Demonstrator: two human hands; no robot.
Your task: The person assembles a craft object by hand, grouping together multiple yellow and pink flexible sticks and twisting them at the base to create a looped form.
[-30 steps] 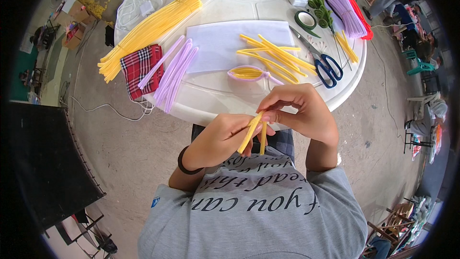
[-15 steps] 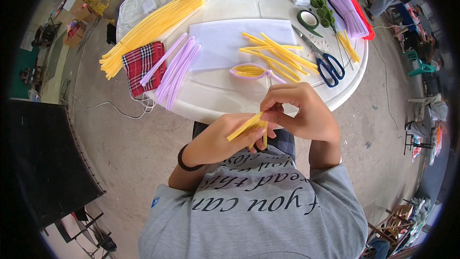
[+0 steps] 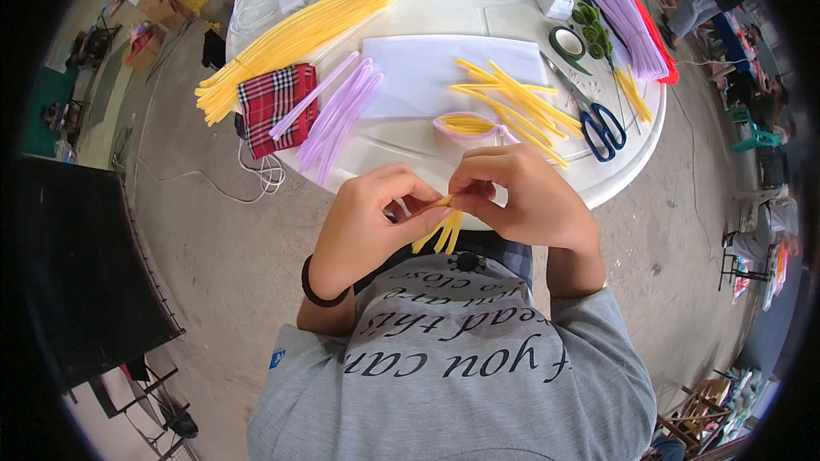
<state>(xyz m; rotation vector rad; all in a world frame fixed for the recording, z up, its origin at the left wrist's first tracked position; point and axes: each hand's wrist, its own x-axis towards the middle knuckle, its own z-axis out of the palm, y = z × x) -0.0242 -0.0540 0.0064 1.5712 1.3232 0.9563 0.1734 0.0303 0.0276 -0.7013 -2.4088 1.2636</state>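
Note:
Both hands meet just off the table's near edge, over my lap. My left hand [image 3: 369, 212] pinches a small bundle of folded yellow pipe cleaners [image 3: 446, 236] between thumb and fingers. Close against it, my right hand [image 3: 523, 198] grips the top of the same bundle with thumb and forefinger. Several yellow ends hang below the fingertips; where they join is mostly covered. On the table beyond my hands rests a petal-shaped piece [image 3: 468, 125], yellow inside a lilac outline. Loose yellow pipe cleaners [image 3: 521, 101] lie crossed behind it.
The round white table [image 3: 410, 149] holds a white sheet [image 3: 406, 77], lilac pipe cleaners [image 3: 340, 124], a long yellow bundle [image 3: 295, 38] and a red plaid cloth [image 3: 272, 107]. At right lie blue-handled scissors [image 3: 603, 132], green tape [image 3: 567, 43], green coiled pieces [image 3: 591, 30] and a lilac bundle [image 3: 619, 13].
My left hand has turned and lifted, its fingertips now meeting my right hand's. The yellow bundle, slanted across the left fingers before, now hangs downward. The view has shifted slightly.

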